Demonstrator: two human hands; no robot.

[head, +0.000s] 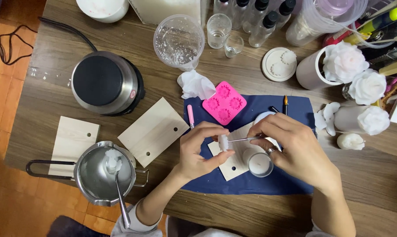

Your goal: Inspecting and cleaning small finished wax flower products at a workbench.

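- Our left hand [198, 149] pinches a small white wax flower [223, 141] just above the wooden board [233, 169].
- Our right hand [290, 147] grips thin tweezers [244, 139], tips at the flower.
- Step judged: detailing; next calls for steady tips.

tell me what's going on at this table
A person is working over a navy blue cloth on a wooden table. Their left hand pinches a small white wax piece, and the right hand holds a thin metal tool with its tip against it. Below sits a small glass of white wax; a pink silicone flower mould lies behind, and a metal melting pot stands to the left.
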